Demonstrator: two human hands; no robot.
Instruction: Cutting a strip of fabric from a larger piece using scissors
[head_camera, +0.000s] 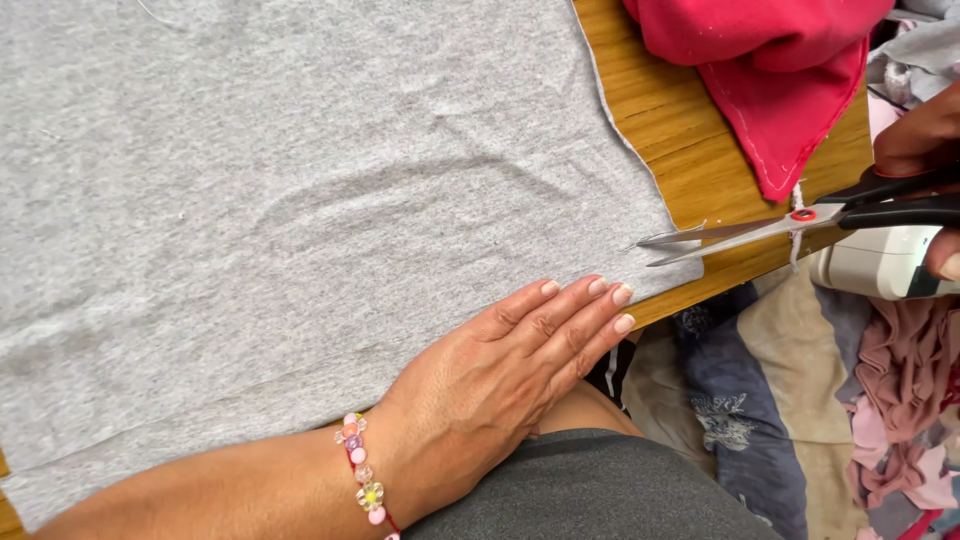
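Lower centre of the frame: my left hand (510, 365) lies flat, fingers together and grasping nothing, pressing the near edge of the large grey knit fabric sheet (300, 220). A beaded bracelet of pink and clear flowers (362, 472) circles that wrist. The fabric covers most of the frame from the upper left to the centre, spread on the wooden tabletop (690, 150), with shallow wrinkles running toward its right corner.

Right of centre: the black-handled steel scissors (790, 222) have their blades parted around the fabric's right edge, just beyond my left fingertips. My right hand (925, 170), at the right edge and partly out of frame, is closed on the handles.

Upper right: a crumpled red cloth (770, 70) rests on the tabletop. Below the tabletop edge, lower right, lie heaped patterned textiles (790, 400).

Judged risks: the blades work near my left fingertips, so a slip could nick them; the unflattened wrinkles could draw the cut crooked; light pressure may let the knit creep.
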